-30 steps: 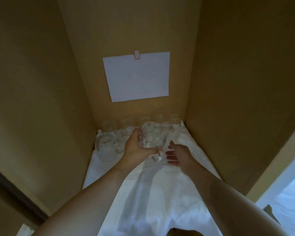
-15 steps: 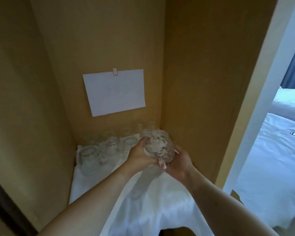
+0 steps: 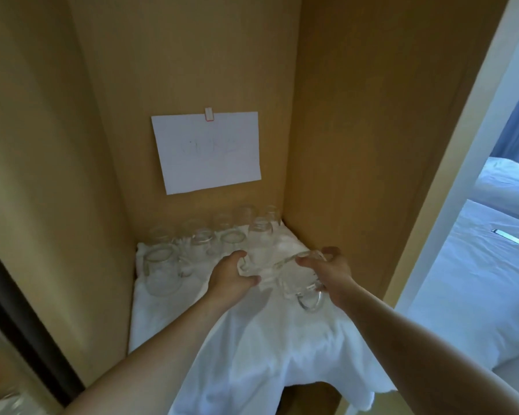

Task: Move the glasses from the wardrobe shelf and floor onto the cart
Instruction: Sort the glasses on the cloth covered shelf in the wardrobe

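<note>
Glass mug (image 3: 298, 275), slick and breakable: right hand (image 3: 334, 272) clasps its rim, left hand's (image 3: 231, 275) fingers curl on another; handle safer.

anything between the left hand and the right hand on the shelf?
Head view: a glass mug, gripped by the right hand; left hand holds something clear, outline unclear, over white cloth.

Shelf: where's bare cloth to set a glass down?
Free: the front of the white cloth, between the forearms. Crowded: the back, where glasses line the wall, and the left corner with the handled mug.
</note>
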A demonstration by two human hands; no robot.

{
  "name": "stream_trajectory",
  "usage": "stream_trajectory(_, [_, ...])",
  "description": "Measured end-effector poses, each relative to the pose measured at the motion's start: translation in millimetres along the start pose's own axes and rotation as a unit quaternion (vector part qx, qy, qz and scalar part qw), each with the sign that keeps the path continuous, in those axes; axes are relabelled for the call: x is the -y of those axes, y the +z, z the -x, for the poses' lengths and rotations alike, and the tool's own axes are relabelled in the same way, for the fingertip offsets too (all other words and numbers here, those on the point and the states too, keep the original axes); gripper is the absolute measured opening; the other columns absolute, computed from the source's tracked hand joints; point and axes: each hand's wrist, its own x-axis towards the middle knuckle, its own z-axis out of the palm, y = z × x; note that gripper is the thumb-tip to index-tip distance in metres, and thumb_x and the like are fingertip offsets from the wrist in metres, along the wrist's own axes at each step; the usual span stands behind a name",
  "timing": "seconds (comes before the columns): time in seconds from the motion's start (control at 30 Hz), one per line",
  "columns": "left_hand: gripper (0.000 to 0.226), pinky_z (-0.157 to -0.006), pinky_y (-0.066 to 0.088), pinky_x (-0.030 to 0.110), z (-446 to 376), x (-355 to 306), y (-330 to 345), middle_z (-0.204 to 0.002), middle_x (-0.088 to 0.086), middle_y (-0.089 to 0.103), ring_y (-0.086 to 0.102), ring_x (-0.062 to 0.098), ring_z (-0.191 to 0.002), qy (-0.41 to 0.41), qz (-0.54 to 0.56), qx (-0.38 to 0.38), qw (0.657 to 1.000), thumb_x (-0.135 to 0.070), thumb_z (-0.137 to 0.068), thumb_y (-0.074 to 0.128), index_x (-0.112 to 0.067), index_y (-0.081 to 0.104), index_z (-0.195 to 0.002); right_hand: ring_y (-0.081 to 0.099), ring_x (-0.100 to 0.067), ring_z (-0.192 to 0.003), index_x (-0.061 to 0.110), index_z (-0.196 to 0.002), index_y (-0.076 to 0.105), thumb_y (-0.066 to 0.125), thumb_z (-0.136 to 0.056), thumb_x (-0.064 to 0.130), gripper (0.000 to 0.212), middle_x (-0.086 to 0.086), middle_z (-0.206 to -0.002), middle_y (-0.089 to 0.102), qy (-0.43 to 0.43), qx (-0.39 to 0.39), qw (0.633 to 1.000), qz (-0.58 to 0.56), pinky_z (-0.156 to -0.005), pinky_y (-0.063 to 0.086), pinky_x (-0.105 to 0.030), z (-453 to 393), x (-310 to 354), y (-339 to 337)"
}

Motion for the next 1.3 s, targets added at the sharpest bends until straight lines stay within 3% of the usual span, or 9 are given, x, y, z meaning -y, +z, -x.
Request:
stream_trajectory(0.13, [0.06,-0.095,0.04,0.024,-12,-1,-7,-0.139,-0.002,0.056,0.052,0.018,-0.128,0.013,-0.01,-0.007,1.0,-0.036,-0.079,0.083,-0.029,0.06,-0.133,0.055,-0.026,-0.103,0.028,-0.142,0.041,0.096,-0.058,0.041,0.102,-0.009,-0.131,0.045,-0.114,-0.006,0.968,0.223,-0.085,0.047,-0.031,-20,7,10])
stream_trajectory(0.23, [0.045,-0.098,0.042,0.024,-22,0,-6,-0.133,-0.006,0.059,0.054,0.015,-0.125,0.022,-0.034,-0.01,0.999,-0.034,-0.078,0.083,-0.027,0.067,-0.119,0.049,-0.021,-0.094,0.029,-0.142,0.041,0.095,-0.061,0.037,0.098,-0.009,-0.13,0.042,-0.147,0.007,0.951,0.272,-0.082,0.043,-0.028,-32,9,17])
stream_trajectory(0.37, [0.048,-0.095,0.038,0.019,-35,2,0,-0.135,-0.004,0.058,0.054,0.016,-0.125,0.017,-0.047,-0.025,0.998,-0.033,-0.078,0.083,-0.026,0.067,-0.123,0.056,-0.027,-0.103,0.023,-0.138,0.044,0.093,-0.064,0.036,0.09,-0.009,-0.126,0.043,-0.193,0.026,0.932,0.304,-0.09,0.05,-0.034,-51,3,27])
stream_trajectory(0.53, [0.053,-0.091,0.035,0.016,-51,6,11,-0.139,-0.003,0.056,0.054,0.017,-0.125,0.019,-0.07,-0.021,0.997,-0.035,-0.081,0.081,-0.027,0.062,-0.13,0.049,-0.027,-0.121,0.017,-0.145,0.04,0.089,-0.071,0.036,0.091,-0.013,-0.135,0.042,-0.214,0.052,0.912,0.346,-0.103,0.043,-0.032,-81,-14,44])
stream_trajectory(0.87, [0.055,-0.093,0.035,0.015,-80,9,22,-0.138,-0.002,0.055,0.053,0.016,-0.124,0.032,-0.114,-0.018,0.993,-0.036,-0.084,0.079,-0.029,0.06,-0.135,0.054,-0.034,-0.114,0.015,-0.136,0.044,0.087,-0.072,0.042,0.081,-0.021,-0.125,0.052,-0.236,0.017,0.891,0.386,-0.094,0.046,-0.038,-130,-4,68])
stream_trajectory(1.0, [0.055,-0.102,0.039,0.021,-86,12,21,-0.139,-0.001,0.055,0.051,0.019,-0.127,0.043,-0.125,-0.018,0.991,-0.034,-0.084,0.078,-0.026,0.06,-0.135,0.053,-0.032,-0.114,0.014,-0.135,0.045,0.087,-0.073,0.04,0.08,-0.018,-0.123,0.053,-0.242,0.022,0.891,0.383,-0.096,0.047,-0.039,-141,1,73])
stream_trajectory(1.3, [0.049,-0.097,0.03,0.014,-91,18,19,-0.138,-0.002,0.056,0.048,0.019,-0.129,0.04,-0.149,-0.029,0.988,-0.025,-0.087,0.071,-0.026,0.061,-0.135,0.055,-0.031,-0.112,0.014,-0.131,0.047,0.086,-0.074,0.039,0.073,-0.017,-0.123,0.053,-0.241,0.03,0.889,0.388,-0.097,0.046,-0.037,-150,8,83])
